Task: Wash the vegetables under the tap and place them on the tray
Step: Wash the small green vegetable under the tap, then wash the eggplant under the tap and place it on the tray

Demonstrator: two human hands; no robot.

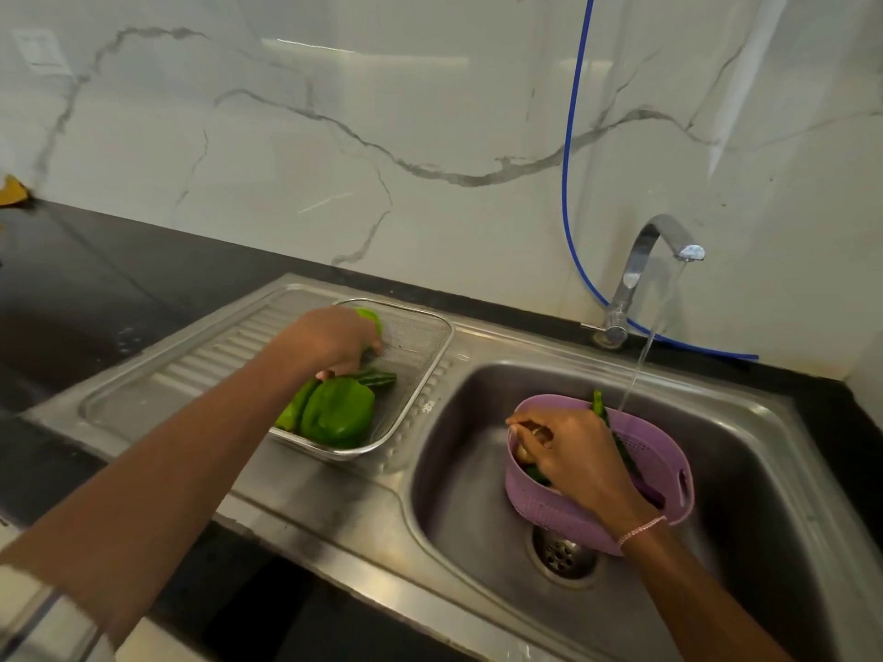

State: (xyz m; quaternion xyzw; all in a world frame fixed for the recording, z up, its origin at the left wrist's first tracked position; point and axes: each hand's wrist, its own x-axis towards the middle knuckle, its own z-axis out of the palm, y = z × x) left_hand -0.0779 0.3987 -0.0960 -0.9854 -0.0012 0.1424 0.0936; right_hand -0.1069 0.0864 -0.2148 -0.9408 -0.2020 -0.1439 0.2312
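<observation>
Two hands are busy at once. Over on the ribbed drainboard (215,355) sits the steel mesh tray (430,336), and the left hand (334,344) is right down in it, fingers (372,346) curled tight onto the near end of a ridged vegetable (380,377), dark green, lying across the middle of the tray. Just in front of that are the capsicums (339,413), bright green, packed into the tray's near corner and touching each other. A paler green piece (370,317) peeks out behind the knuckles; what it is, I cannot tell.

Across to the sink (458,470). The tap (640,265) is on, and its water (640,360) slants down to the far rim of the purple colander (669,470), which stands in the basin just behind the drain (564,556). The right hand (568,451) reaches in over the colander's near-left rim, fingers (537,434) bent inward, but whether they have hold of anything I cannot tell. A long green vegetable (599,408) pokes up past the hand, leaning on the colander's rim. There's a thin bracelet (640,530) on that wrist.

A blue hose (568,183) runs down the marble wall (334,136) behind the tap, and the dark surface (95,279) stretches off to the left.
</observation>
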